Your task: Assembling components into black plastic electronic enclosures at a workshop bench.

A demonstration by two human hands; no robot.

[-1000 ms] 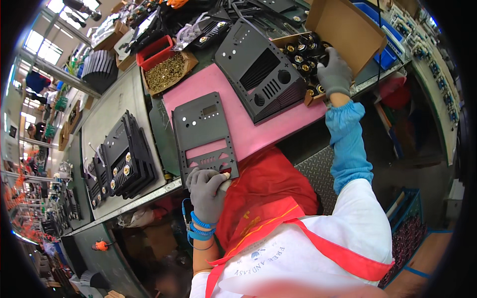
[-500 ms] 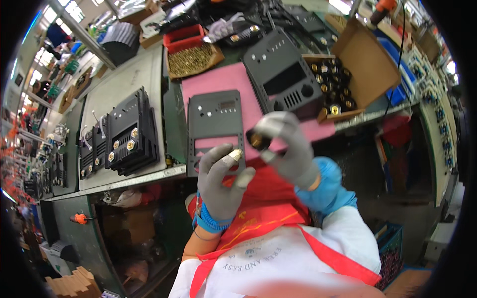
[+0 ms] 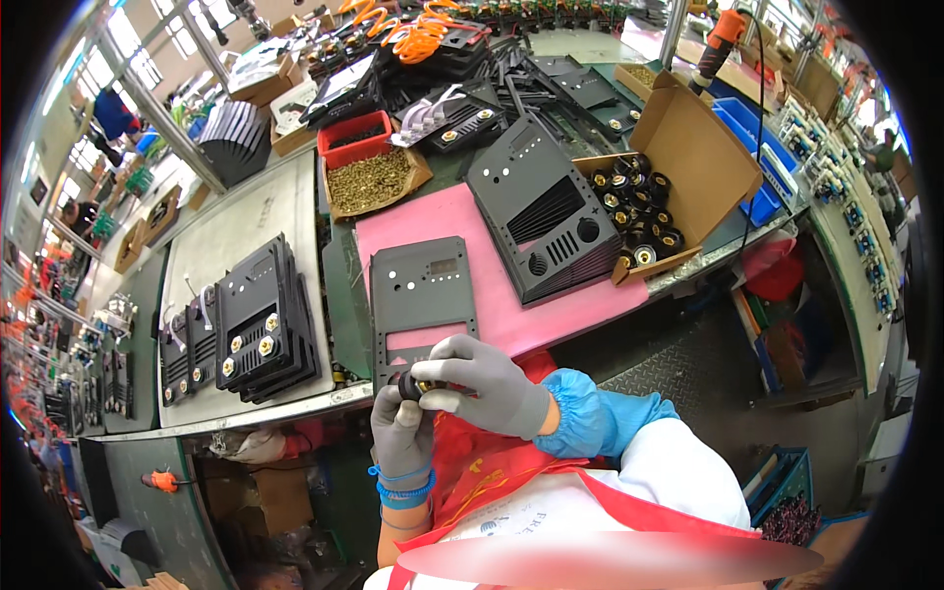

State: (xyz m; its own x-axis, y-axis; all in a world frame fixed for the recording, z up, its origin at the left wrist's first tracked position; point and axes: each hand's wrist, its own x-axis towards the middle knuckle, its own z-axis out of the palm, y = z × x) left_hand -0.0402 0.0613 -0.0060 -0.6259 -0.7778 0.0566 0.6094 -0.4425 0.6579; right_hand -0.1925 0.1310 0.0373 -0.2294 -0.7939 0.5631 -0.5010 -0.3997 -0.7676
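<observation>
A short black round socket (image 3: 413,385) with a brass core is held between both my gloved hands, just over the near edge of the dark grey panel. My right hand (image 3: 487,388) grips it from the right with thumb and fingers. At its left end, the fingers of my left hand (image 3: 401,438) are closed against it; part of the socket is hidden by them. The flat panel (image 3: 423,290), with a large rectangular opening and small holes, lies on a pink mat (image 3: 393,221).
Grey panels (image 3: 536,211) are stacked at the mat's right, beside an open carton (image 3: 693,177) of similar sockets. Small brass parts fill a box (image 3: 339,208) behind, by a red bin (image 3: 354,152). Panels with brass fittings (image 3: 265,305) are stacked left. An orange-and-black power tool (image 3: 723,44) hangs at far right.
My right hand has brought the socket left and down to my left hand. The left fingers, spread before, have closed at it. The view has shifted, showing more of the far table.
</observation>
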